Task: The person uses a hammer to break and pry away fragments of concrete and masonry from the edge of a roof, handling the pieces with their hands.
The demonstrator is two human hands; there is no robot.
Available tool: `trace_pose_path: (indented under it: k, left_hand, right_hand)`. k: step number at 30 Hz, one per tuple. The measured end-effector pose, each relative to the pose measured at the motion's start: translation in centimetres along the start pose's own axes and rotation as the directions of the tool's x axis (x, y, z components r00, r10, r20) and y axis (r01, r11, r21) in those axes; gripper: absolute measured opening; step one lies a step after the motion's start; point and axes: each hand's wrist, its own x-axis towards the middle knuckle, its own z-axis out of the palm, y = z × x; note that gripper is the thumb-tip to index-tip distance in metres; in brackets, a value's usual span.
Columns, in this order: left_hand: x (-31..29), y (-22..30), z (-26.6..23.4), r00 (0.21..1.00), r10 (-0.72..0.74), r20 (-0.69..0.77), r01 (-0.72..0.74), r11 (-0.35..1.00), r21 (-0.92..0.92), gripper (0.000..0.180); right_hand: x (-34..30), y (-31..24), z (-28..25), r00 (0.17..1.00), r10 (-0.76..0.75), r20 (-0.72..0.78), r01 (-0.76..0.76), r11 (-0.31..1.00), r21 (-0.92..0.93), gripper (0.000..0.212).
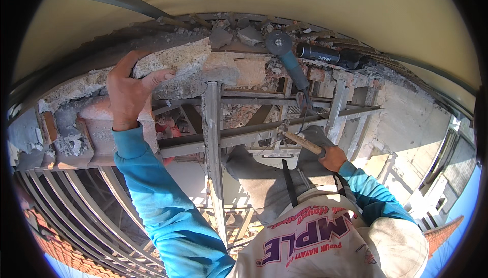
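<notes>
My left hand [131, 87] grips a rough, pale chunk of masonry [178, 58] on top of the broken wall, thumb on the near face and fingers over its far side. Lower down on the right, my right hand [334, 158] is wrapped round the wooden handle of a hammer [303, 142]. The hammer's metal head points up and left, close to a steel beam [244, 134], and I cannot tell whether they touch. Beyond it, an angle grinder [291, 59] with a dark disc lies on the wall top, its cord hanging down.
A black cylindrical bottle [318, 53] lies right of the grinder. Broken rubble [249, 36] covers the ledge. An upright steel post [212, 145] stands between my arms. Slatted metal bars [96, 201] and roof tiles [63, 247] show at lower left, a grey wall panel [406, 125] at right.
</notes>
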Motion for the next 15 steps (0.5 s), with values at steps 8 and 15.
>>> trace_pose_path:
  k: [8,15]
  left_hand:
    - [-10.3,7.2,13.0,0.954,0.111,0.279,-0.065,0.983,-0.171,0.059]
    - [-14.6,6.5,24.6,0.91,0.14,0.391,-0.118,0.99,-0.078,0.059]
  right_hand:
    - [0.8,0.9,-0.9,0.993,0.119,0.005,-0.119,0.987,0.111,0.045]
    - [0.6,2.2,-0.5,0.982,0.182,-0.04,-0.172,0.968,0.182,0.045]
